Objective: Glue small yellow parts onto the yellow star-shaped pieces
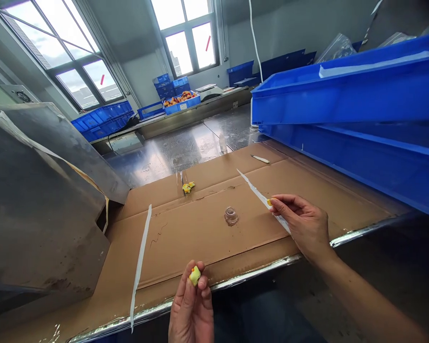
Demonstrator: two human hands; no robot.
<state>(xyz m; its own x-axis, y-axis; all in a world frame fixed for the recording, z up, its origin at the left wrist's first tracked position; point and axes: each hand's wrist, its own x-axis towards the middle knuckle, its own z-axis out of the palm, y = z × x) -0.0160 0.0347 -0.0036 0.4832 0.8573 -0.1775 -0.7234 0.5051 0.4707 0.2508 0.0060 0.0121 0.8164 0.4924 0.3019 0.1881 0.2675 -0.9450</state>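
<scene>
My left hand (192, 305) is at the bottom of the view, its fingertips pinching a yellow-green moulded piece (195, 276) with orange spots. My right hand (302, 224) holds a tiny yellow-orange bit (269, 202) between thumb and forefinger, over a strip of white tape (262, 200) on the brown cardboard sheet (200, 238). A small clear plastic cup (231, 215) stands between my hands. Farther up the cardboard lie a few small yellow pieces (188, 187), and a white-handled craft knife (260, 159) lies near the far edge. A second tape strip (140, 267) runs down the left.
Large blue plastic trays (343, 90) rise along the right side. A grey metal hood (39, 200) stands at the left. A chrome edge (257, 269) borders the near side. Beyond, a bench holds a blue crate of orange-yellow pieces (181, 102).
</scene>
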